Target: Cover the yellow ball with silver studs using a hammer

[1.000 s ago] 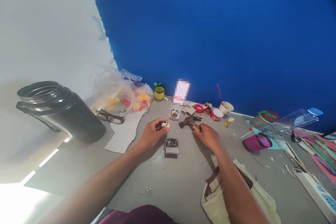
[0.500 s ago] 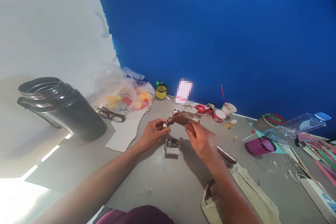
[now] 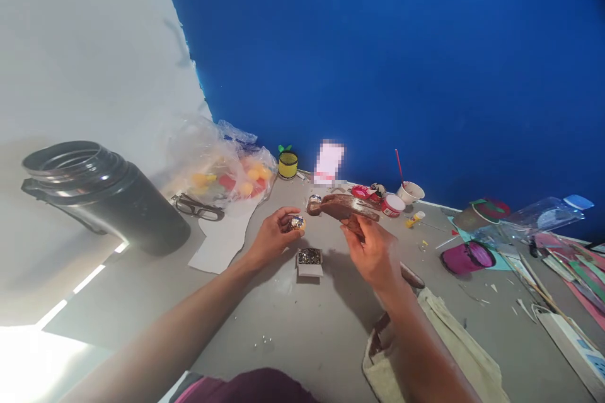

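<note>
"Gripping what?"
"By a little white box, my left hand is holding a shiny ball. My right hand is gripping a hammer near the ball."
"And farther?"
"A yellow cup is standing by the blue wall."

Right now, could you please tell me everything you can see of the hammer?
The hammer has a brown, worn-looking metal head, its striking face pointing left and its claw right. The right hand grips the brown handle near the head, and the handle's end shows beyond the hand. It is held raised over the table. Nothing else visibly touches it.
</note>
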Action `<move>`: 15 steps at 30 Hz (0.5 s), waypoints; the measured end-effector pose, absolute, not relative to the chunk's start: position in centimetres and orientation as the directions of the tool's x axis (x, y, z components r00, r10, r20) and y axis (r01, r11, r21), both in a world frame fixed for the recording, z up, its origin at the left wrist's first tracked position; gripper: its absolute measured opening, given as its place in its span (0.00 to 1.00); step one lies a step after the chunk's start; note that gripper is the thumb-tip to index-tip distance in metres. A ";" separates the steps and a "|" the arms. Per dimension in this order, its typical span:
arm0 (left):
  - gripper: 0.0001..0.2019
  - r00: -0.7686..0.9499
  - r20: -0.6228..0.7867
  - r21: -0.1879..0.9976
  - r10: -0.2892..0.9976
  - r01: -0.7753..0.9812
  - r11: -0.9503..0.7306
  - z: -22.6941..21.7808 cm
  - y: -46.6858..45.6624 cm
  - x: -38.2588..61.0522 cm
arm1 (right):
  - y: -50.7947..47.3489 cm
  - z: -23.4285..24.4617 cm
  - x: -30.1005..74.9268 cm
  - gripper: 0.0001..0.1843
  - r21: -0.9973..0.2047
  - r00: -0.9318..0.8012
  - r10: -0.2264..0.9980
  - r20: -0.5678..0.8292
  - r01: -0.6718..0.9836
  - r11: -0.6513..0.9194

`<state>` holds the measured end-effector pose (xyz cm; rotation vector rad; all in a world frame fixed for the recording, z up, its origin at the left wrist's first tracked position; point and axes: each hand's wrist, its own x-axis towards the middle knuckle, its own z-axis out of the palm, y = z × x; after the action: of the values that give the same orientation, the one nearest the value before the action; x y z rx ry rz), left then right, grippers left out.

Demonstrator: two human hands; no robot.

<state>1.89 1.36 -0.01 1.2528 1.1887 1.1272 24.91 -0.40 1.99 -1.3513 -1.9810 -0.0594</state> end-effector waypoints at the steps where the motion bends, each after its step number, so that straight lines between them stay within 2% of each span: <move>1: 0.23 0.078 -0.015 1.000 0.997 0.011 0.014 -0.3 1.5 1.9 | -0.4 2.0 24.8 0.10 -0.332 -0.218 0.797 0.564 0.823 0.461; 4: 0.20 0.102 -0.022 0.999 0.995 -0.024 0.024 -0.7 1.6 1.8 | -0.4 1.9 24.6 0.09 -0.295 -0.274 0.826 0.492 0.840 0.455; 6: 0.20 0.116 -0.040 0.994 0.993 -0.096 0.051 -0.6 1.6 1.7 | -0.2 2.1 24.9 0.10 -0.310 -0.216 0.845 0.489 0.863 0.399; 9: 0.23 0.149 -0.092 0.939 0.985 -0.316 0.135 -0.1 1.6 1.7 | 0.5 2.2 26.0 0.11 -0.355 -0.090 0.882 0.462 0.893 0.277; 12: 0.23 0.229 -0.170 0.823 0.958 -0.502 0.266 0.0 1.6 1.6 | 1.5 1.9 27.1 0.11 -0.368 -0.024 0.947 0.320 0.918 0.148; 15: 0.18 0.305 -0.179 0.738 0.935 -0.587 0.333 0.0 1.6 1.4 | 2.6 0.9 27.9 0.11 -0.395 0.013 0.991 0.136 0.918 0.042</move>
<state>1.38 1.62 -0.02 0.6175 0.6693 1.0971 27.88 2.60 0.91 -1.9252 -1.9545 0.2667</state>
